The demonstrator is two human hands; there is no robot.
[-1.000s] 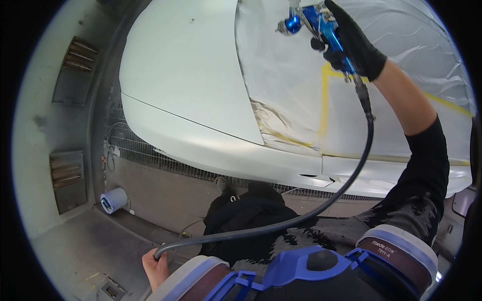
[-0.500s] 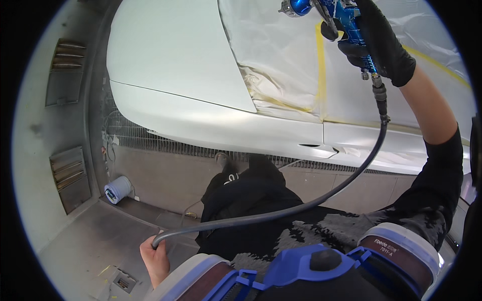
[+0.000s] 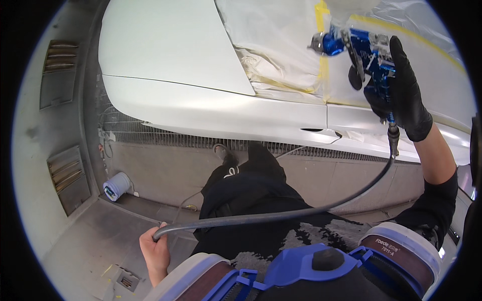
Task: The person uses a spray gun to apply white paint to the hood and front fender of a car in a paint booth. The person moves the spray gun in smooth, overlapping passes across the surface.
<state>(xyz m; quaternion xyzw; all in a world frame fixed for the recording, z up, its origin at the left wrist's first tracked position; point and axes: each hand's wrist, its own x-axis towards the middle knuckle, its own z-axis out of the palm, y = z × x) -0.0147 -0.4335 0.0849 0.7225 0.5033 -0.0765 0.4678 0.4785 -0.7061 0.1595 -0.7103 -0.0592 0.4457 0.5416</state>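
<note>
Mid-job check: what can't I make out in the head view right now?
All in the head view:
- Whitish translucent cup on the blue metallic spray gun: top cut off by the upper edge.
- The gun's handle: partly hidden by the black-gloved right hand.
- Dark rubber hose beyond the bare left hand: hidden by that hand.
- White car body: cut off by the upper edge.

Your head camera, the left one of a side-by-side pair, looks steeply down and ahead from above your respirator, which spans much of the lower edge. The wide fisheye view takes in your left hand, right hand and torso close by, with the white car body and floor farther off.
</note>
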